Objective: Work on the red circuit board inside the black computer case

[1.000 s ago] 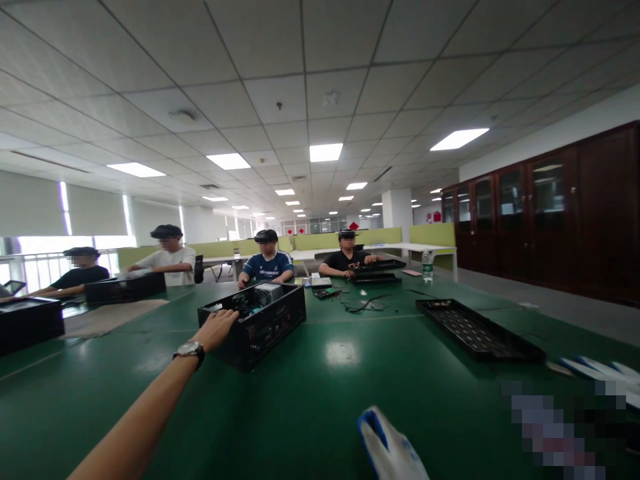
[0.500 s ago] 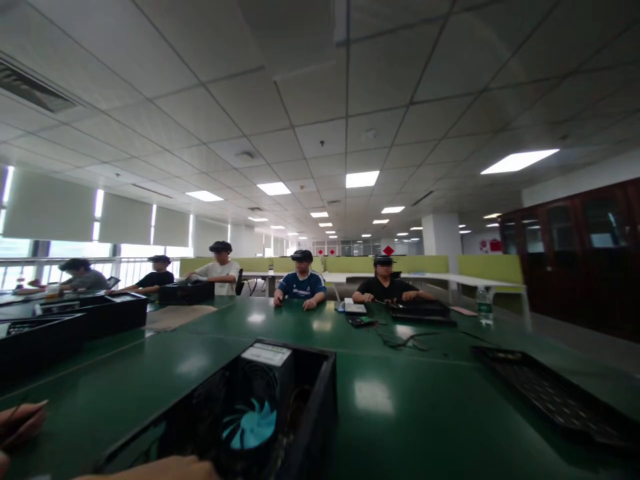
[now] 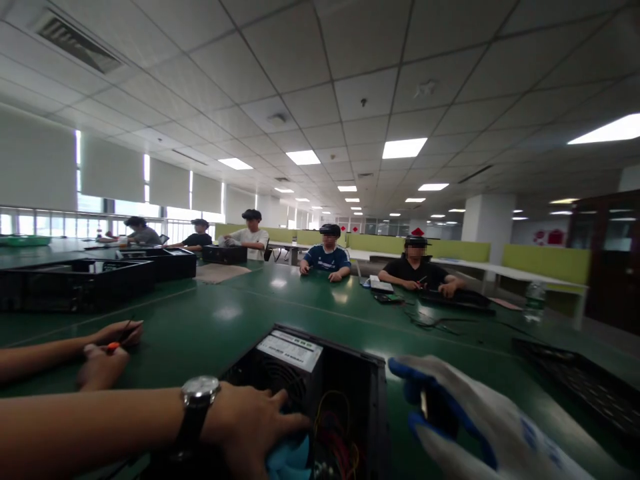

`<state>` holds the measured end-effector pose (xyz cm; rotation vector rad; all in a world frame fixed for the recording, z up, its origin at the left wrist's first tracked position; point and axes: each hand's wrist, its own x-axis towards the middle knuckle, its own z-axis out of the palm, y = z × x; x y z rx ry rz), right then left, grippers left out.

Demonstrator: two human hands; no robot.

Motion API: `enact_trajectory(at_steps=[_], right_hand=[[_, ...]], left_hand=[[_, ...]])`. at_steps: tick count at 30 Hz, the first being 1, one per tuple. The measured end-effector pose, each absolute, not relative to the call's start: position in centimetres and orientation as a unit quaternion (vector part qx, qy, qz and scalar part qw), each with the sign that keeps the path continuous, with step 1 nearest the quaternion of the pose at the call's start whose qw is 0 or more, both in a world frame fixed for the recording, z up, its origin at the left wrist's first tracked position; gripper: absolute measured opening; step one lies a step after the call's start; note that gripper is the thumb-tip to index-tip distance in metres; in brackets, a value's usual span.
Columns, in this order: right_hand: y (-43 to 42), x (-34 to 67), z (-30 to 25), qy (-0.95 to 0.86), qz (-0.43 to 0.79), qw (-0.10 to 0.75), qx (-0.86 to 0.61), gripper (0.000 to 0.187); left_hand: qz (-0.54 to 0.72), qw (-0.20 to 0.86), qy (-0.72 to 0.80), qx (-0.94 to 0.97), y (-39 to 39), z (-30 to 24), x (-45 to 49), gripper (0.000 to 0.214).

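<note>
An open black computer case (image 3: 370,380) stands on the green table (image 3: 200,327) right in front of me. Inside it I see a power supply with a white label (image 3: 290,350), coloured wires and a blue fan (image 3: 293,460). My left hand (image 3: 250,427), with a wristwatch (image 3: 199,395) on the wrist, lies flat over the case's inside, fingers spread, just above the fan. My right hand (image 3: 465,420) wears a white glove with blue fingertips. It hovers beside the case's right wall with curled fingers. Whether it holds something I cannot tell.
At the left, another person's two hands (image 3: 107,350) rest on the table with an orange-handled tool. Black cases (image 3: 75,283) stand behind them. A black side panel (image 3: 585,387) lies at the right. Several people sit along the far side, near cables (image 3: 440,321) and a water bottle (image 3: 535,300).
The case, which my left hand reached at arm's length, now sits close in front of me. My left hand lies over its inside, and the gloved right hand has come up beside it.
</note>
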<state>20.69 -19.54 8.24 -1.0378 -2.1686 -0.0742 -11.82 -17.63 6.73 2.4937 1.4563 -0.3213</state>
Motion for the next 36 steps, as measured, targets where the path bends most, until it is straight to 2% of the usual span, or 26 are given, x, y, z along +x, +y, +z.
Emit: enact_trajectory(at_steps=[3,9,12,15,17,19,21,23,26,29,32,36], right_hand=[[-20.3,16.8,10.5,-0.885,-0.030,0.314,-0.342,0.047],[-19.2,11.3,13.2,-0.924,0.015,0.161,-0.346,0.034],[-17.9,9.5,13.5,-0.931,0.023,0.116,-0.346,0.032],[-16.8,7.7,13.1,-0.944,-0.007,0.065,-0.323,0.042],[-16.2,6.5,12.7,-0.949,-0.034,0.014,-0.313,0.045],[-15.7,5.9,12.3,-0.946,-0.048,-0.048,-0.317,0.039],[-15.1,5.8,11.9,-0.939,-0.049,-0.083,-0.331,0.037],[-14.7,6.3,11.6,-0.935,-0.043,-0.080,-0.344,0.042],[-14.4,7.8,11.5,-0.929,-0.045,-0.066,-0.362,0.050],[-14.4,9.6,11.4,-0.931,-0.043,-0.026,-0.360,0.046],[-15.0,11.1,11.3,-0.936,-0.036,0.010,-0.350,0.040],[-15.9,11.7,11.2,-0.936,-0.047,0.013,-0.348,0.039]], left_hand=[[-0.108,0.097,0.503,0.852,-18.6,6.4,-10.9,0.071],[-0.128,0.021,0.488,0.863,-22.4,9.1,-9.8,0.068],[-0.056,-0.026,0.490,0.870,-23.1,10.7,-11.6,0.073],[0.057,-0.088,0.483,0.870,-22.5,11.5,-13.7,0.066],[0.060,-0.055,0.474,0.877,-22.3,11.5,-13.9,0.062],[-0.004,0.022,0.482,0.876,-22.6,11.2,-13.1,0.074],[-0.068,0.073,0.506,0.857,-23.2,10.6,-11.8,0.071],[-0.102,0.078,0.520,0.844,-23.4,9.9,-10.6,0.064],[-0.130,0.052,0.516,0.845,-22.6,8.8,-10.1,0.076],[-0.146,0.043,0.528,0.836,-21.3,7.9,-10.6,0.094],[-0.169,0.056,0.559,0.810,-20.8,7.6,-10.5,0.098],[-0.174,0.092,0.566,0.800,-20.0,6.9,-9.7,0.103]])
